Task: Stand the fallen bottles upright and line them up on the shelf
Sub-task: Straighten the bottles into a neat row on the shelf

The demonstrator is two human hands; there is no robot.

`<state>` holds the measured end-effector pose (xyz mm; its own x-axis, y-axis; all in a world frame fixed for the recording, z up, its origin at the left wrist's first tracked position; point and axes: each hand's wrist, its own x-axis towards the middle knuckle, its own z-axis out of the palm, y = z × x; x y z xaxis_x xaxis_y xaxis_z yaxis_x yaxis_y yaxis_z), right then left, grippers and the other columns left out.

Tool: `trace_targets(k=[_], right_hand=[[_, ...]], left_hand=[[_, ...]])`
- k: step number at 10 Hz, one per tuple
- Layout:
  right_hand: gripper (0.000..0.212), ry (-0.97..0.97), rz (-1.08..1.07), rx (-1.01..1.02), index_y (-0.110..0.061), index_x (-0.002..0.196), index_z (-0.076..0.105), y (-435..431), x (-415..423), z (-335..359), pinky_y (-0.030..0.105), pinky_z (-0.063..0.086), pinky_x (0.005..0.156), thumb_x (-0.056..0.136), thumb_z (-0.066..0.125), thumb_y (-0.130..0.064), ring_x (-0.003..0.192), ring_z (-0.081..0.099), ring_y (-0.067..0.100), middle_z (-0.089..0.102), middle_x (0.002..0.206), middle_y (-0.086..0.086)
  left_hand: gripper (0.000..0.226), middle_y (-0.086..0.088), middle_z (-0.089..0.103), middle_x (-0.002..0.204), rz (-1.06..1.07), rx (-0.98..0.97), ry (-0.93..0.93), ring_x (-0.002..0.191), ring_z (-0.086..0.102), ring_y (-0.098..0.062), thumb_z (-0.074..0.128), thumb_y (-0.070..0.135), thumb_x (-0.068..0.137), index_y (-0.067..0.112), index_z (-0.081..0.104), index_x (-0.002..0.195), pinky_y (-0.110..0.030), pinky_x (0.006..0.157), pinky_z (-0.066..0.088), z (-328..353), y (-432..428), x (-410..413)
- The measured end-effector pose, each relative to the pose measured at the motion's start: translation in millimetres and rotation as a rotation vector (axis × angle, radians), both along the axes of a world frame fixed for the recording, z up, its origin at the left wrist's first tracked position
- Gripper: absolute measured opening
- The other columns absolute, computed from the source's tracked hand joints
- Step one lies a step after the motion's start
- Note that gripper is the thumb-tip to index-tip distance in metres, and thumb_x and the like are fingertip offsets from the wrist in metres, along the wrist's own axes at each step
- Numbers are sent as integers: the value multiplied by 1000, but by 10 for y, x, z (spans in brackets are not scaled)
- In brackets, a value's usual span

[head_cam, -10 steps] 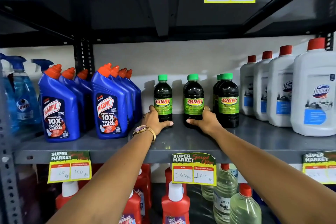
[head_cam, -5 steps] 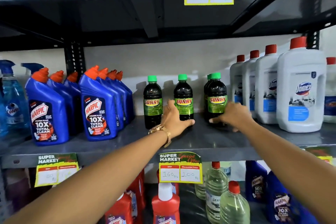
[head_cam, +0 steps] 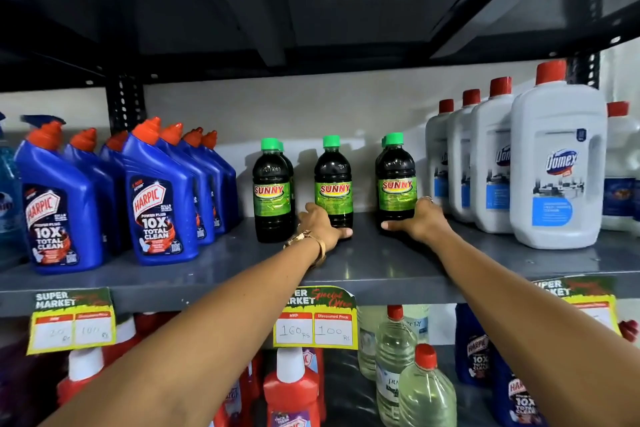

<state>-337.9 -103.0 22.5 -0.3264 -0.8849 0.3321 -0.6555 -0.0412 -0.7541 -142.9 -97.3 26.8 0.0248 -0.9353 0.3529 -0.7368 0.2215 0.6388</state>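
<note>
The base of the middle SUNNY bottle is grasped by the left hand; the right SUNNY bottle is grasped by the right hand, both upright on the shelf.

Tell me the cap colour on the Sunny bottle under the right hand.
Bright green, clearest in the head view: the Sunny bottle that the right hand holds at its base.

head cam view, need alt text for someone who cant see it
Two bare hands grip the bases of upright dark Sunny bottles on a grey shelf: the left hand on the middle bottle, the right hand on the right bottle. Blue Harpic bottles stand left, white Domex jugs right.
</note>
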Motion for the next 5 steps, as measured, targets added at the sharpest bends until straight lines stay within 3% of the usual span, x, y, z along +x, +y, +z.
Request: trace_targets(k=[4,5], right_hand=[[83,56,1,8,-6,131,53,-20,-17,-41,38,49,99,64,85,-44,115,59,35,62,126,18],[97,11,-36,-24,0,136,42,144,46,23,40,46,102,62,87,-44,124,53,37,55,133,18]], left_hand=[[84,-22,47,129,-3,-15,-67,116,50,-37,79,43,71,1,30,125,-41,96,44,-27,-16,-9],[89,-22,46,131,-16,9,-30,118,49,-36,82,43,68,1,29,127,-43,99,43,-2,12,23]])
